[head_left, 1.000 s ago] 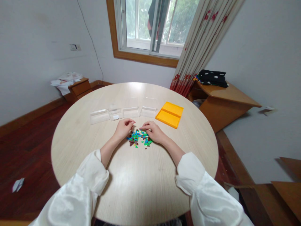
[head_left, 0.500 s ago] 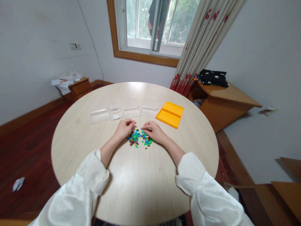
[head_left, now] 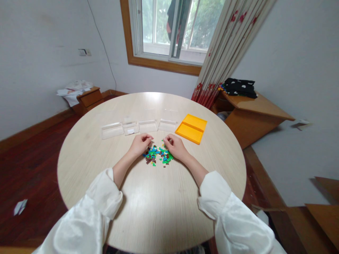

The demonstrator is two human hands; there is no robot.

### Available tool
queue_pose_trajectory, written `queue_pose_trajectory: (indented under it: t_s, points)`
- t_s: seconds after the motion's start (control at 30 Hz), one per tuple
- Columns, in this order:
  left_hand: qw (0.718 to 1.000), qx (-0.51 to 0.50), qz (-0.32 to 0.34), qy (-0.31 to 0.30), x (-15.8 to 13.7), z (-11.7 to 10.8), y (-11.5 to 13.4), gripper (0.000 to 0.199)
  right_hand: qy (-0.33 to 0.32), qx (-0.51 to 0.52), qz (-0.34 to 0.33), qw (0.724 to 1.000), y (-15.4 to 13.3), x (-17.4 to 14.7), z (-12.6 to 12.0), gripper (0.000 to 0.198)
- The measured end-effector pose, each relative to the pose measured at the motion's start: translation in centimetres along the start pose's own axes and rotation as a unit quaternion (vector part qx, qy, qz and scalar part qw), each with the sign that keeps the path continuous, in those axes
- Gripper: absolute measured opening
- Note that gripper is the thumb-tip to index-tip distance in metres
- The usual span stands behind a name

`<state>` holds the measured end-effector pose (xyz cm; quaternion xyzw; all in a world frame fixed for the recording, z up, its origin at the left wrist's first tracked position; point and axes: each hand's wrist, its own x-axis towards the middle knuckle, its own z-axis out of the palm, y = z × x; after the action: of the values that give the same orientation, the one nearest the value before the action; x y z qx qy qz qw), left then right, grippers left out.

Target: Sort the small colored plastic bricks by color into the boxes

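Note:
A loose heap of small toy building bricks (head_left: 156, 153) in green, blue, brown, yellow and white lies on the round table (head_left: 159, 204). At the heap's upper left, my left hand (head_left: 141, 144) has thumb and forefinger pinched together; whatever they hold, if anything, is too small to make out. My right hand (head_left: 175, 146) hovers at the heap's upper right, its thumb and forefinger closed on a small green brick (head_left: 162, 140) at the fingertips. Between the two hands there is a narrow gap.
Several clear plastic boxes (head_left: 112, 131) with lids raised stand in a row beyond my hands. An open yellow case (head_left: 191, 129) lies to their right. Past the table are a wooden cabinet (head_left: 254, 113) with dark cloth, a curtain (head_left: 225, 53) and a window.
My right hand has shifted slightly to the right and its fingers have drawn into a pinch, with a green brick now showing at the tips. My left hand has stayed in place.

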<state>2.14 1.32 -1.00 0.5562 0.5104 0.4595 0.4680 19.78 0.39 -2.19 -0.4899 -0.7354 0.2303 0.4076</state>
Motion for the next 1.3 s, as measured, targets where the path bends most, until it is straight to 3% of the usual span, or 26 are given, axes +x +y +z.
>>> queue_pose_trajectory:
  t_s: [0.27, 0.4, 0.6, 0.93, 1.3]
  points:
    - [1.0, 0.008, 0.001, -0.006, 0.0, -0.1, 0.2, 0.009, 0.057, 0.017, 0.017, 0.998, 0.5, 0.2, -0.5, 0.021]
    - [1.0, 0.011, 0.004, -0.004, 0.0, -0.1, 0.1, 0.009, 0.137, -0.051, -0.02, 0.989, 1.1, 0.8, -0.7, 0.021]
    - [0.999, 0.029, 0.016, 0.014, 0.3, -0.1, -0.5, 0.011, 0.239, -0.168, -0.072, 0.954, 2.2, 2.7, -0.7, 0.021]
    - [0.999, 0.038, 0.02, 0.009, 0.4, -0.1, -0.5, 0.01, 0.231, -0.229, -0.01, 0.946, 3.6, 4.6, -0.8, 0.021]
    - [0.998, 0.048, 0.044, -0.01, 0.7, -0.4, -1.2, 0.013, 0.286, -0.18, -0.057, 0.939, 5.7, 5.2, -0.6, 0.029]
